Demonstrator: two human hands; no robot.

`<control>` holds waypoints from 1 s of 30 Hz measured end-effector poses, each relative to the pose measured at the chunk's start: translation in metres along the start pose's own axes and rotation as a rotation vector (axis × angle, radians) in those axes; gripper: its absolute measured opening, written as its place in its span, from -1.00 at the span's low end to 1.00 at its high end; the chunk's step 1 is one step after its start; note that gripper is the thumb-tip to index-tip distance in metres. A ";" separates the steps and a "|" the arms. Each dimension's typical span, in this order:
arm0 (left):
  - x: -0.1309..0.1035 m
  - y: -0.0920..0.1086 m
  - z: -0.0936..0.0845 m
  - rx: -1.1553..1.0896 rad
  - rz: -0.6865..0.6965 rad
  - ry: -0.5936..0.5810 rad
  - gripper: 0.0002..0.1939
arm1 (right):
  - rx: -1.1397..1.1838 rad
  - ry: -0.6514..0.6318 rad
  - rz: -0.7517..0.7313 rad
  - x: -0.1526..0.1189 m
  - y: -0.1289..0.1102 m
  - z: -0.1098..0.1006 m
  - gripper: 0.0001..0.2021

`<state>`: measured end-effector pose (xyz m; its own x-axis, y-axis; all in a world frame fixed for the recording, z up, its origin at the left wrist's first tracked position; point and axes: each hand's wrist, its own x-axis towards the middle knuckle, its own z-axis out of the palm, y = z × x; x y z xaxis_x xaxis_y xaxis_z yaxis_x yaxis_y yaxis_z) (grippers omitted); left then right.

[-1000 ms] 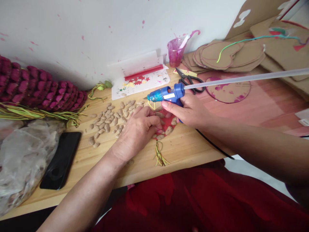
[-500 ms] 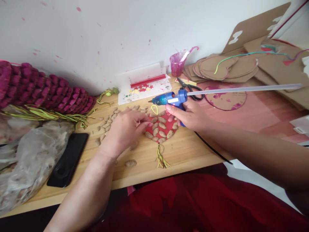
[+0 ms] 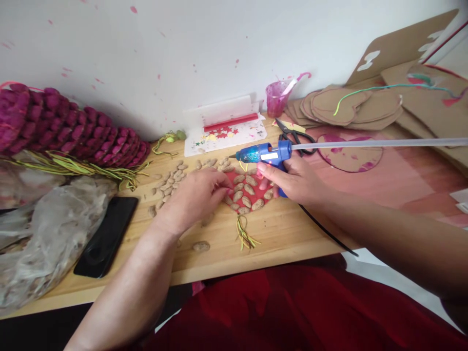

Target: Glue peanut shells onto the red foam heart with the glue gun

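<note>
My right hand (image 3: 302, 180) grips a blue glue gun (image 3: 268, 155), its nozzle pointing left and a long clear glue stick (image 3: 365, 144) running out of its back. Below the gun lies a red panel (image 3: 239, 205) with several peanuts (image 3: 250, 180) set on it. A yellow loop shows at its top and a green and yellow tassel (image 3: 245, 235) hangs from its bottom. At the panel's left edge, my left hand (image 3: 195, 197) has its thumb and fingers closed together. Whatever lies between those fingertips is hidden. Loose peanuts (image 3: 168, 185) are spread left of the panel.
A black phone (image 3: 106, 236) and a plastic bag (image 3: 69, 224) lie at left, before stacked magenta pieces (image 3: 73, 124). Behind are star confetti on white paper (image 3: 241, 139), a stained cup (image 3: 276, 100), scissors (image 3: 305, 146) and cardboard shapes (image 3: 336, 105). A black cord (image 3: 327, 229) crosses the front right.
The view has shifted slightly. The glue gun's nozzle now overlaps the yellow loop at the panel's top. My left fingertips stay at the panel's left edge.
</note>
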<state>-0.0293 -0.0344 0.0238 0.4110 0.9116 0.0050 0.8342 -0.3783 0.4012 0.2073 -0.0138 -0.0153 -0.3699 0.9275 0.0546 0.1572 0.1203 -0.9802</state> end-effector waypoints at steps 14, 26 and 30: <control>-0.002 0.003 0.008 0.048 0.075 -0.002 -0.80 | 0.005 -0.009 0.003 -0.001 0.001 0.000 -0.68; -0.005 0.012 0.016 0.090 0.014 0.063 -0.91 | -0.037 0.027 0.028 -0.001 0.001 0.000 -0.67; -0.006 0.013 0.019 0.134 0.010 0.075 -0.95 | -0.040 0.024 0.020 0.000 0.003 0.000 -0.69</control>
<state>-0.0138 -0.0479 0.0115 0.3950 0.9153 0.0784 0.8740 -0.4007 0.2748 0.2074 -0.0136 -0.0182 -0.3439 0.9381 0.0404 0.2011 0.1157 -0.9727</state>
